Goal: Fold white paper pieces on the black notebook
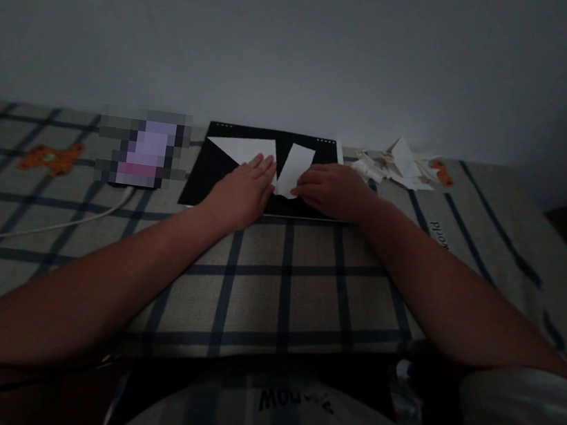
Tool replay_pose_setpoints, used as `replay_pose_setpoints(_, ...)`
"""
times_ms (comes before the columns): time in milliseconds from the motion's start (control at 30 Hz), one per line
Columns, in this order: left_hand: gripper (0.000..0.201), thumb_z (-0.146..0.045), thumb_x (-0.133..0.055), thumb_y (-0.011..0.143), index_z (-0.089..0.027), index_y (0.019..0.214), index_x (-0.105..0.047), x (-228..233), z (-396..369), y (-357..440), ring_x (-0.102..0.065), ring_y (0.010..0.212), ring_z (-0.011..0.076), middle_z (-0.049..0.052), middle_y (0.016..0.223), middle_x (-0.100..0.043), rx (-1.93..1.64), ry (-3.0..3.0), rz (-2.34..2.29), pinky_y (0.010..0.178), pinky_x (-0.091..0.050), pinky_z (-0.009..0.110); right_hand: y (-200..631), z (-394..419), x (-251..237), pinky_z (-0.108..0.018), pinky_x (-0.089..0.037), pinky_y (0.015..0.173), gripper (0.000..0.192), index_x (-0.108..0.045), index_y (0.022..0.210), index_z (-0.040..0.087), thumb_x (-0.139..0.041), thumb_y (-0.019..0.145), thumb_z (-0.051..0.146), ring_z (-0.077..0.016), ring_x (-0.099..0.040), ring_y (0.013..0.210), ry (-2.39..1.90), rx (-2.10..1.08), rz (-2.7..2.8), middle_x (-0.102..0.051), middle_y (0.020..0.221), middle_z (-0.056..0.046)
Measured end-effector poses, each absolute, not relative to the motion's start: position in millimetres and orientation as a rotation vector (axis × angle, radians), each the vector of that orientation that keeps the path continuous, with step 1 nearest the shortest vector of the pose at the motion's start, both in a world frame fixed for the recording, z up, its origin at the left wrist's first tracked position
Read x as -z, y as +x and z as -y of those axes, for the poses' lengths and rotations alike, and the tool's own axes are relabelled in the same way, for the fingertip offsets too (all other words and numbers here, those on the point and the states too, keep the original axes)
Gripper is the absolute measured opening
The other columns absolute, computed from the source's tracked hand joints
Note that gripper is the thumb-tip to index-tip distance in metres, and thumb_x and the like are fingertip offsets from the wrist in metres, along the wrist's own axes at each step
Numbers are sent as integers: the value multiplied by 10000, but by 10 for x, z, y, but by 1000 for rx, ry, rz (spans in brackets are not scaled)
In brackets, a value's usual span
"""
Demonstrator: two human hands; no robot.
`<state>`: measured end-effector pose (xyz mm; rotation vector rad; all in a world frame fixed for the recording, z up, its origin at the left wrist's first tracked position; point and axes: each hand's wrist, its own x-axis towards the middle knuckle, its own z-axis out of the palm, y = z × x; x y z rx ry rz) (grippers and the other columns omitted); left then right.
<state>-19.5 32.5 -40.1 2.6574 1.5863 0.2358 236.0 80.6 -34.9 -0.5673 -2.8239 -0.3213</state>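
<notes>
A white folded sheet of paper (250, 149) with a pointed left end lies on a black board or pad (203, 184). My left hand (245, 190) rests flat over its lower right part, fingers stretched out. Just to the right, a narrow white strip of paper (298, 162) stands out against the black surface. Curled fingers of my right hand (333, 190) hold the strip by its lower right edge. The lower ends of both paper parts come close together between my hands; whether they are joined is hard to see.
A phone (146, 152), blurred out, lies at left with a white cable (78, 220). Crumpled and folded paper pieces (399, 165) sit at back right. The checked tablecloth (281, 310) bears orange figures (53, 158). A wall (305, 48) stands behind the table.
</notes>
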Motion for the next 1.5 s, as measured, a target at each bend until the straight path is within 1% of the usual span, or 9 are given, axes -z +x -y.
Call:
replay_pose_setpoints(100, 639, -253, -327, 1175, 40, 1736, -412, 411, -331, -201, -304, 1778, 377, 285, 1845, -402, -260, 2677, -1593, 1449, -291, 580, 2348, -808, 358, -375, -473, 863, 372, -868, 1163, 147, -503, 1181, 218, -235, -721, 1065, -601, 341, 2814, -855, 1165, -124)
replay_pose_setpoints(267, 637, -272, -336, 1174, 44, 1717, -442, 470, -396, -233, -362, 1757, 353, 284, 1821, -444, -254, 2662, -1560, 1444, -315, 530, 2311, -810, 398, -380, -487, 857, 344, -869, 1171, 157, -528, 1167, 203, -249, -723, 1080, -640, 371, 2805, -863, 1152, -127)
replay_pose_setpoints(433, 647, -285, -348, 1171, 39, 1724, -444, 425, -407, -223, -350, 1764, 332, 259, 1839, -427, -191, 2628, -1602, 1456, -287, 489, 2284, -793, 376, -387, -495, 873, 360, -865, 1174, 134, -508, 1161, 177, -252, -723, 1093, -655, 347, 2842, -859, 1174, -137)
replay_pose_setpoints(633, 648, -285, -367, 1152, -3, 1727, -471, 363, -383, -198, -377, 1752, 358, 246, 1845, -420, -172, 2602, -1637, 1429, -333, 590, 2266, -763, 326, -397, -478, 873, 330, -877, 1176, 132, -553, 1129, 172, -262, -711, 1082, -682, 308, 2874, -854, 1151, -144)
replay_pose_setpoints(767, 638, -290, -383, 1154, -32, 1728, -485, 355, -379, -193, -386, 1749, 348, 227, 1849, -423, -160, 2584, -1662, 1429, -335, 591, 2270, -763, 328, -388, -456, 839, 353, -876, 1152, 124, -530, 1134, 192, -262, -704, 1059, -682, 296, 2863, -850, 1131, -150)
replay_pose_setpoints(967, 621, -275, -386, 1166, -15, 1723, -478, 330, -347, -173, -384, 1750, 347, 245, 1841, -428, -167, 2592, -1661, 1428, -343, 582, 2297, -765, 335, -382, -445, 820, 333, -867, 1120, 136, -543, 1121, 215, -260, -704, 1034, -646, 301, 2858, -842, 1115, -152)
replay_pose_setpoints(1133, 613, -253, -383, 1180, 17, 1725, -463, 297, -315, -155, -378, 1753, 357, 270, 1835, -421, -154, 2579, -1662, 1436, -333, 597, 2322, -739, 295, -391, -469, 817, 381, -841, 1221, 170, -470, 1170, 238, -257, -721, 1049, -552, 467, 2847, -847, 1194, -148)
replay_pose_setpoints(1333, 595, -281, -383, 1178, -73, 1721, -506, 341, -355, -185, -387, 1750, 338, 208, 1847, -438, -184, 2593, -1661, 1428, -353, 585, 2328, -786, 371, -385, -450, 825, 337, -862, 1130, 177, -530, 1127, 234, -260, -702, 1052, -537, 316, 2808, -841, 1148, -134)
replay_pose_setpoints(1500, 610, -283, -383, 1172, -57, 1727, -495, 332, -348, -179, -389, 1749, 339, 217, 1847, -434, -165, 2579, -1681, 1428, -350, 575, 2326, -773, 366, -382, -439, 823, 351, -869, 1064, 173, -525, 1109, 227, -254, -687, 1032, -501, 281, 2801, -840, 1125, -128)
